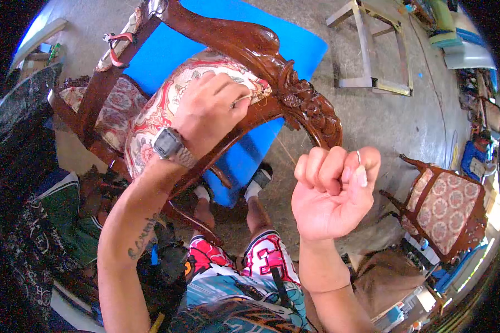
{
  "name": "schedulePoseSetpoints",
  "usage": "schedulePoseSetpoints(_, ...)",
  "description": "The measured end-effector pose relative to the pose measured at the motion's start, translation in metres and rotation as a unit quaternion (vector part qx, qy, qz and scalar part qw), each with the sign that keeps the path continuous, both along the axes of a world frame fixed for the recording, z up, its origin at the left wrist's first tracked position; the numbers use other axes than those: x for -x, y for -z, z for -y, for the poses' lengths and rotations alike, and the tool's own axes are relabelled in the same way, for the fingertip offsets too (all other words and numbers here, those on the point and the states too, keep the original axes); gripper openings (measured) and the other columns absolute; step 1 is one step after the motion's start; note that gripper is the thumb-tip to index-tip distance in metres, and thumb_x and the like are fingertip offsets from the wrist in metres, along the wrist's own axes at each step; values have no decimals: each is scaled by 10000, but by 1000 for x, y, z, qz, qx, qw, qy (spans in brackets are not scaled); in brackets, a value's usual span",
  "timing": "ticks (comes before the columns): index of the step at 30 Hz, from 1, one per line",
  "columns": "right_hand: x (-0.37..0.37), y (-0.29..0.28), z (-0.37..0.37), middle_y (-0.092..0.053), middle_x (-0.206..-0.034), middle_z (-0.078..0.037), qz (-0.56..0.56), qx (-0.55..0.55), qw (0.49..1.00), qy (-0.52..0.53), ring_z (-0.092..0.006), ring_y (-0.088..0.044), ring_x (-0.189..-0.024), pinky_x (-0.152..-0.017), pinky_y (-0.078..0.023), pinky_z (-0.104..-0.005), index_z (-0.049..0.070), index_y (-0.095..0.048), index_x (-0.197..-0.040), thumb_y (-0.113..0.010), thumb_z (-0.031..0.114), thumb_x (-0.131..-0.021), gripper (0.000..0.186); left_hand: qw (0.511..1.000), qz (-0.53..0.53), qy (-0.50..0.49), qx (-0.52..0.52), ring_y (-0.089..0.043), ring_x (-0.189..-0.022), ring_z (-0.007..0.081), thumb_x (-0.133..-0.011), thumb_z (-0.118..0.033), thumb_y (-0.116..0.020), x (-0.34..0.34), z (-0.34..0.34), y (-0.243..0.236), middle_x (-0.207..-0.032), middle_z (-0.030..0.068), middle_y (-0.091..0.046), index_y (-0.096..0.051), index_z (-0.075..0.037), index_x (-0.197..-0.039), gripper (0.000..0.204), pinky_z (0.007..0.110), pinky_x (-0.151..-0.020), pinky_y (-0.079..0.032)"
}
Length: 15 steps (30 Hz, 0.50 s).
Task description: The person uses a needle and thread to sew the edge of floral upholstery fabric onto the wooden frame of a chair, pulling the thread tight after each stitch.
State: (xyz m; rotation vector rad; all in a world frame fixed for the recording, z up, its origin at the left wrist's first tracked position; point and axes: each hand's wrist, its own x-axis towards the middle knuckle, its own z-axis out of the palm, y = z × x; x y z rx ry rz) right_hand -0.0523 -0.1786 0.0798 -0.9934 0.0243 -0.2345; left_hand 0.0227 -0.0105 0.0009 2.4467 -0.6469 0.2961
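A carved dark wooden chair [255,39] with red and cream floral upholstery [166,91] lies tilted before me. My left hand [211,108], with a metal watch [168,143] on the wrist, rests on the upholstery. Its fingers are curled close to the fabric edge by the carved frame; what they pinch, if anything, is hidden. A thin thread [283,147] runs from that edge toward my right hand [336,191]. That hand is raised and closed on the thread, palm side showing. A thin curved metal piece, possibly a needle [359,157], shows at its fingertips.
A blue mat [303,47] lies under the chair on the concrete floor. A bare stool frame [366,83] stands at the far right. Another upholstered chair [447,205] lies at the right. Red-handled pliers [116,50] hang on the chair's wooden frame. Dark cloth [33,238] is at the left.
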Motion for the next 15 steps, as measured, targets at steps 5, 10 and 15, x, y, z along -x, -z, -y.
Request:
schedulePoseSetpoints(5, 20, 13, 0, -252, -535, 21, -133, -170, 976, -25, -95, -225, -454, -425, -200, -280, 102, -373, -858, -514, 200, -946, 193, 998, 37, 32, -34, -606, -795, 249, -726, -46, -656, -4, 8, -2, -816, 62, -606, -662, -97, -899, 181, 372, -750, -489)
schedulePoseSetpoints(10, 58, 37, 5, -200, -537, 31, -314, -176, 933, -2, -89, -159, -444, -406, -159, -269, 145, -333, -780, -454, 218, -920, 199, 999, 30, 20, 33, -584, -923, 284, -743, -52, -665, -7, 2, 5, -947, 80, -618, -665, -92, -936, 196, 394, -828, -467)
schedulePoseSetpoints(15, 72, 46, -1, -198, -534, 37, -353, -196, 915, 18, -87, -163, -435, -398, -158, -270, 151, -346, -781, -438, 199, -908, 164, 1000, 29, -4, 0, -493, -1124, 331, -776, -84, -658, 14, 0, 20, -1218, 80, -545, -636, -113, -1142, 368, 456, -950, -420)
